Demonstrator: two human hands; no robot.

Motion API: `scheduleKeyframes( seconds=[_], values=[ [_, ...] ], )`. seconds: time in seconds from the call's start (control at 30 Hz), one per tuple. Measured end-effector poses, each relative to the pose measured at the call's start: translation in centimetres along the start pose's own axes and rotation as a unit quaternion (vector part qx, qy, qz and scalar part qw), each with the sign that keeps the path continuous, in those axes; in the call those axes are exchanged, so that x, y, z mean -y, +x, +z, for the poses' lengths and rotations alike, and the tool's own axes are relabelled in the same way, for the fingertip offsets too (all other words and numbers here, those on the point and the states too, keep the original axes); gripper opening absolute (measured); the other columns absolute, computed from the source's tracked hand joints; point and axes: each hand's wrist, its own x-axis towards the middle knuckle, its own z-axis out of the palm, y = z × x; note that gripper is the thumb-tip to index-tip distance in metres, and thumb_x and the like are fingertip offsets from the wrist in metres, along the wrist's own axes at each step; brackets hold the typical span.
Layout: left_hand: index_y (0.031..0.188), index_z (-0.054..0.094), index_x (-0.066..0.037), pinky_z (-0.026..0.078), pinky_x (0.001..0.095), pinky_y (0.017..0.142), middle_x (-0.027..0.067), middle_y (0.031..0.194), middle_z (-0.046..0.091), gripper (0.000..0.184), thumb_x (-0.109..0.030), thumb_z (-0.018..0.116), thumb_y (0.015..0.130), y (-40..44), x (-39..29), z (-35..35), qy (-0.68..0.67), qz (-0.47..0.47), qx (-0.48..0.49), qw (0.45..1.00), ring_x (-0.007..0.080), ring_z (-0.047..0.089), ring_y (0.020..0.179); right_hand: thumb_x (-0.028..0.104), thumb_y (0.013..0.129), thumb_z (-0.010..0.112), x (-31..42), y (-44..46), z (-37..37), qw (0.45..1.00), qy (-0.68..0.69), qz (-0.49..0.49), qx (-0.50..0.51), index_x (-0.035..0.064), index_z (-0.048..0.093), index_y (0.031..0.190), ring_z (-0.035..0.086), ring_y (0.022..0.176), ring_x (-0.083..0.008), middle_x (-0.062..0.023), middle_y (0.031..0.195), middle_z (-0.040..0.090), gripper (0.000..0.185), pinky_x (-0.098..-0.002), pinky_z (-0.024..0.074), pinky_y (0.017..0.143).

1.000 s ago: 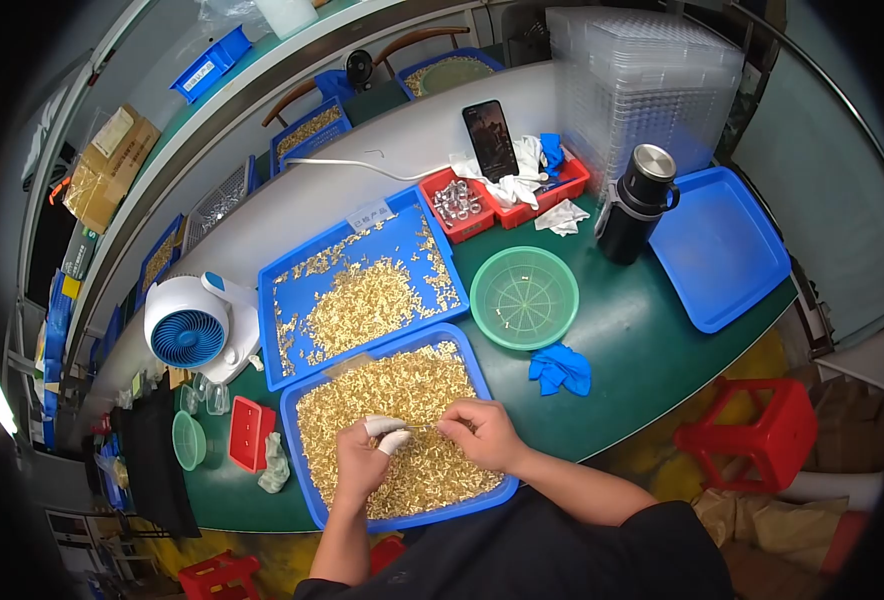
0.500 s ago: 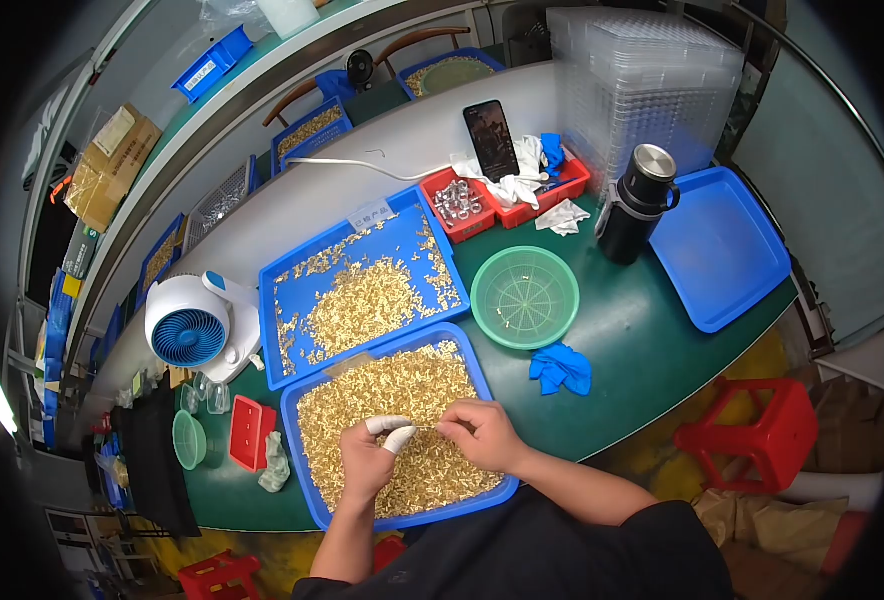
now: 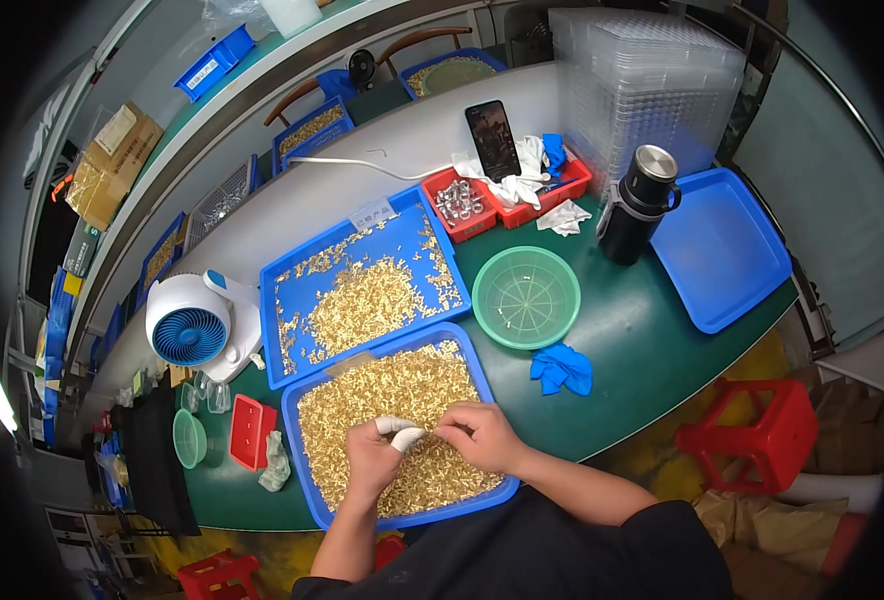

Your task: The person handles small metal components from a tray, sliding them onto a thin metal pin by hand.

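Above the near blue tray [image 3: 295,440], heaped with small gold-coloured metal parts [image 3: 357,400], both of my hands meet fingertip to fingertip. My left hand [image 3: 374,458] wears white finger covers on thumb and forefinger, which are pinched together. Opposite it, thumb and forefinger of my right hand [image 3: 482,437] are also closed in a pinch. Whatever lies between the fingertips is too small to make out. Just beyond, a second blue tray [image 3: 417,225] with a paper label holds a looser spread of similar gold-coloured parts.
To the right are a green sieve basket [image 3: 527,297], a crumpled blue glove [image 3: 562,370], a black flask [image 3: 634,215] and another blue tray [image 3: 722,250]. Red bins [image 3: 462,228] and a propped phone [image 3: 492,140] stand behind. A white fan [image 3: 190,325] and small red tray [image 3: 252,432] are left.
My left hand has shifted slightly to the right, bringing its covered fingertips closer to my right hand's pinch. My right hand has barely moved.
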Motion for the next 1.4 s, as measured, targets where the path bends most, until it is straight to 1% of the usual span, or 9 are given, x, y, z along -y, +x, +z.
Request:
scheduleKeyframes(
  seconds=[0.2, 0.3, 0.37, 0.43, 0.57, 0.77, 0.87, 0.9, 1.4],
  values=[
    [0.092, 0.076, 0.002, 0.053, 0.0263, 0.064, 0.0073, 0.083, 0.075, 0.027, -0.024, 0.082, 0.090, -0.2, 0.8, 0.9, 0.055, -0.032, 0.076, 0.995, 0.0086, 0.068, 0.074, 0.010, 0.091, 0.072, 0.2, 0.0, 0.0, 1.000, 0.005, -0.014, 0.007, 0.0012, 0.068, 0.087, 0.059, 0.064, -0.0197, -0.0091, 0.075, 0.064, 0.010, -0.0333, 0.0464, 0.060],
    [0.101, 0.075, 0.001, 0.054, 0.0316, 0.068, 0.0111, 0.091, 0.076, 0.034, -0.031, 0.080, 0.090, 0.5, 0.9, 0.7, -0.100, 0.035, 0.037, 0.994, 0.0152, 0.071, 0.079, 0.010, 0.092, 0.071, 0.0, -0.1, 0.1, 0.999, 0.029, 0.028, -0.011, -0.0002, 0.069, 0.087, 0.060, 0.063, -0.0187, -0.0097, 0.075, 0.065, 0.011, -0.0327, 0.0467, 0.059],
    [0.105, 0.075, -0.002, 0.055, 0.0355, 0.074, 0.0134, 0.097, 0.075, 0.036, -0.033, 0.079, 0.088, 0.8, -0.2, -0.6, 0.154, 0.123, 0.059, 0.979, 0.0225, 0.071, 0.084, 0.010, 0.092, 0.071, -0.3, -0.2, 0.1, 0.997, 0.049, 0.053, -0.028, -0.0007, 0.069, 0.088, 0.060, 0.062, -0.0174, -0.0097, 0.074, 0.065, 0.012, -0.0321, 0.0463, 0.058],
    [0.107, 0.075, -0.007, 0.054, 0.0413, 0.080, 0.0147, 0.097, 0.072, 0.032, -0.028, 0.082, 0.083, 0.4, -3.1, -1.0, 0.348, 0.212, 0.083, 0.909, 0.0332, 0.068, 0.088, 0.011, 0.093, 0.071, -0.4, -0.3, 0.1, 0.995, 0.064, 0.058, -0.039, -0.0006, 0.070, 0.088, 0.058, 0.061, -0.0145, -0.0088, 0.074, 0.064, 0.013, -0.0312, 0.0455, 0.057],
    [0.094, 0.077, -0.007, 0.053, 0.0411, 0.070, 0.0104, 0.080, 0.068, 0.022, -0.018, 0.085, 0.077, -0.2, -0.7, -1.5, 0.351, 0.194, 0.109, 0.910, 0.0306, 0.066, 0.077, 0.012, 0.093, 0.071, -1.0, -0.3, 0.5, 0.996, 0.067, 0.044, -0.040, -0.0004, 0.070, 0.088, 0.056, 0.060, -0.0136, -0.0084, 0.073, 0.064, 0.013, -0.0306, 0.0448, 0.057],
    [0.096, 0.075, -0.003, 0.055, 0.0328, 0.071, 0.0097, 0.088, 0.074, 0.017, -0.005, 0.083, 0.081, 0.1, -0.5, -1.7, 0.222, 0.132, 0.064, 0.964, 0.0220, 0.070, 0.076, 0.012, 0.093, 0.071, -0.9, -0.3, 0.3, 0.997, 0.057, 0.043, -0.039, -0.0005, 0.070, 0.088, 0.057, 0.061, -0.0135, -0.0084, 0.073, 0.064, 0.014, -0.0306, 0.0446, 0.057],
    [0.101, 0.073, 0.001, 0.057, 0.0291, 0.078, 0.0109, 0.095, 0.076, 0.016, 0.001, 0.078, 0.086, -0.5, 0.8, -0.7, -0.114, -0.030, -0.006, 0.993, 0.0180, 0.073, 0.084, 0.012, 0.093, 0.071, -0.7, -0.2, 0.3, 0.996, 0.061, 0.046, -0.039, -0.0005, 0.070, 0.087, 0.057, 0.061, -0.0137, -0.0084, 0.073, 0.064, 0.014, -0.0309, 0.0444, 0.057],
    [0.104, 0.071, 0.004, 0.059, 0.0290, 0.083, 0.0122, 0.098, 0.075, 0.015, 0.004, 0.073, 0.090, -0.4, 0.8, -0.9, -0.146, -0.035, 0.007, 0.989, 0.0180, 0.073, 0.090, 0.012, 0.093, 0.071, -0.7, -0.2, 0.4, 0.996, 0.061, 0.050, -0.040, -0.0005, 0.070, 0.087, 0.057, 0.060, -0.0138, -0.0084, 0.072, 0.064, 0.014, -0.0311, 0.0444, 0.056],
    [0.104, 0.070, 0.003, 0.058, 0.0290, 0.082, 0.0106, 0.097, 0.075, 0.013, 0.006, 0.071, 0.091, -0.5, 0.6, 0.1, -0.203, -0.026, -0.004, 0.979, 0.0168, 0.072, 0.089, 0.010, 0.091, 0.072, -0.4, -0.3, 0.3, 0.997, 0.053, 0.047, -0.038, -0.0005, 0.070, 0.087, 0.058, 0.061, -0.0167, -0.0092, 0.073, 0.063, 0.012, -0.0323, 0.0451, 0.057]
  ],
)
